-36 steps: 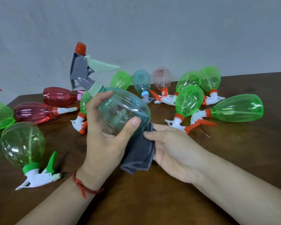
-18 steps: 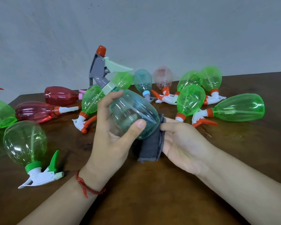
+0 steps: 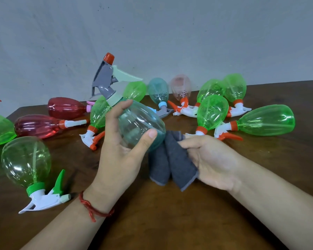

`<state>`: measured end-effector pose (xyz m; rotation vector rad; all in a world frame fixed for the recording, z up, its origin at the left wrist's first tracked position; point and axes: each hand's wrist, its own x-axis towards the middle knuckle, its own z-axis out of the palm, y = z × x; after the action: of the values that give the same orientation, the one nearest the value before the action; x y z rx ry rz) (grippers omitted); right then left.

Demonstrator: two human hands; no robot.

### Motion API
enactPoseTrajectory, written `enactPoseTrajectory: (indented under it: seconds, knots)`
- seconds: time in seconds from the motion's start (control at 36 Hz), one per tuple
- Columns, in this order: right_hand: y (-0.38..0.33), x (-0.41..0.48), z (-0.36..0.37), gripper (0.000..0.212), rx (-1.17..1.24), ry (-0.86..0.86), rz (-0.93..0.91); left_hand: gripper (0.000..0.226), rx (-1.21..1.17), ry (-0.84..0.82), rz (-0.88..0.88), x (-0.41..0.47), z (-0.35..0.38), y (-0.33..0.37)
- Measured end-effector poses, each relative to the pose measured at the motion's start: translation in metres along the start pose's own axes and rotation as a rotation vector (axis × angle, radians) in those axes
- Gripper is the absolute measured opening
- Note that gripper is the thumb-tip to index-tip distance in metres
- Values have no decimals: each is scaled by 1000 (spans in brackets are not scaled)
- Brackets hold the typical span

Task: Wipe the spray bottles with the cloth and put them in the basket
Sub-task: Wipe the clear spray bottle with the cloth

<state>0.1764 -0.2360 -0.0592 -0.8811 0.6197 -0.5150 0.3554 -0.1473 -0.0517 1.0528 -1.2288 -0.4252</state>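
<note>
Nearest me, over the dark wooden bench (image 3: 170, 228), the left hand (image 3: 119, 150), with a red cord bracelet (image 3: 95, 208) at its wrist, wraps thumb and fingers round the belly of a teal spray bottle (image 3: 143, 123). It holds the bottle clear of the bench and tilted, sprayer head (image 3: 107, 78) up and away. That turns the rounded base toward the other hand, a sensible way, I'd say, to offer that end for wiping. The right hand (image 3: 215, 159) pinches a folded grey cloth (image 3: 172, 163) between thumb and fingers. The cloth's top touches the bottle's base and the rest hangs loose.

The teal bottle looks empty: I can see straight through it and no liquid line shows. To the left a green bottle with a green trigger (image 3: 25, 159) lies tipped over, and beyond it are two red bottles (image 3: 40, 125). Further back and to the right is a huddle of green bottles (image 3: 266, 120), all lying down and seemingly empty too. The basket is nowhere in view. A grey wall (image 3: 152, 33) stands behind.
</note>
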Motion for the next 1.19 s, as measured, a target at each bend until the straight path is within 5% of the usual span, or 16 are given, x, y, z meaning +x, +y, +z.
enactPoseTrajectory:
  seconds: [0.25, 0.42, 0.58, 0.83, 1.19]
  knots:
    - [-33, 1, -23, 30, -128, 336, -368, 90, 176, -58, -198, -4, -6, 0]
    - [-41, -3, -25, 26, -175, 468, -564, 84, 228, -191, -252, -9, -2, 6]
    - [-44, -15, -18, 30, -393, 606, -947, 85, 276, -290, -252, -17, 7, 5]
    - [-14, 0, -12, 48, -1206, 529, -1006, 84, 301, -331, -235, -22, 21, 7]
    - [-20, -1, -16, 49, -1467, 168, -1005, 86, 296, -308, -265, -20, 17, 5]
